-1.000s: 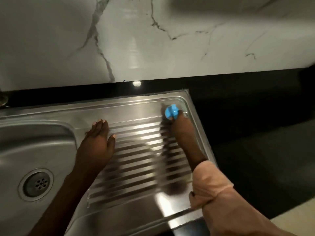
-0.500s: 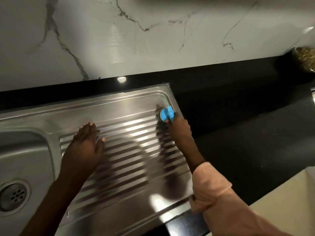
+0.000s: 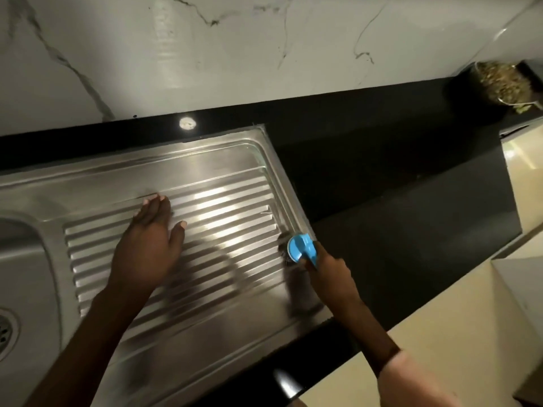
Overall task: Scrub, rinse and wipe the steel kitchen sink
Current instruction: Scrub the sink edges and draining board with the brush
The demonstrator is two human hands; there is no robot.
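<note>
My right hand (image 3: pixel 329 270) grips the blue-handled scrubber (image 3: pixel 302 246), fingers curled round its handle, its head on the right edge of the steel sink (image 3: pixel 205 160)'s ribbed drainboard (image 3: pixel 235 218). My left hand (image 3: pixel 147 245) lies flat on the ribs, fingers straight, holding nothing. Farther left, the basin's drain (image 3: pixel 6 330) shows. Beyond lie the black countertop (image 3: pixel 367 160) and marble wall (image 3: pixel 235 69). Judged stage: scrubbing; rinsing and wiping remain.

Blue scrubber (image 3: pixel 302 248) on steel drainboard (image 3: pixel 223 186)
</note>
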